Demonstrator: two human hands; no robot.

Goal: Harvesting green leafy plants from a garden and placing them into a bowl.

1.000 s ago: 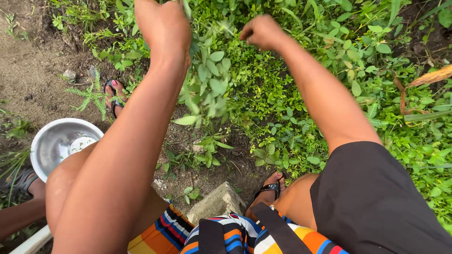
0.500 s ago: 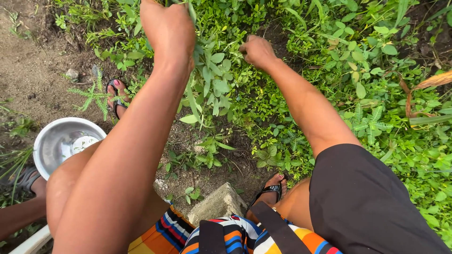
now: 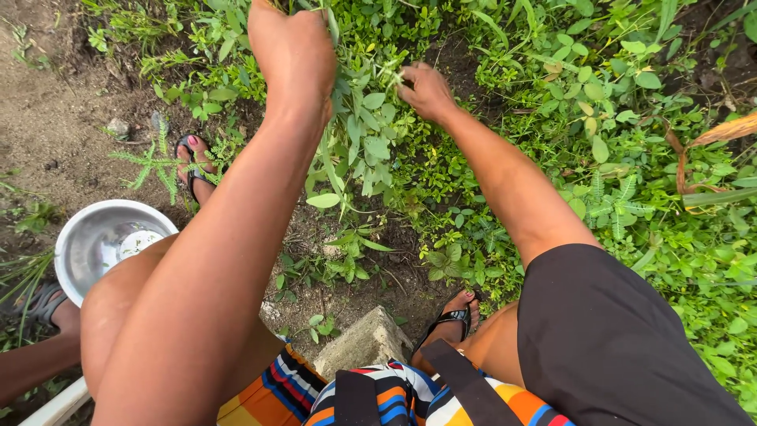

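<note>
Head view: left hand [image 3: 293,49] at 12 o'clock is closed around a bunch of leafy stems [image 3: 356,138] that hangs below it; right hand [image 3: 424,88], toward 1 o'clock, pinches a sprig among the weeds [image 3: 552,118]. A steel bowl [image 3: 88,241] at 9 o'clock holds no greens I can see, so gathering seems early. Plenty of plants stand unpicked.

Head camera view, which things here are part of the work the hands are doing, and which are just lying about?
In use:
- left hand, closed on a leafy bunch
- right hand, pinching at the same bunch
- green ground plants
- steel bowl beside the knee, likely

Lying about:
- concrete block
- small stone
- dry brown leaf
</note>
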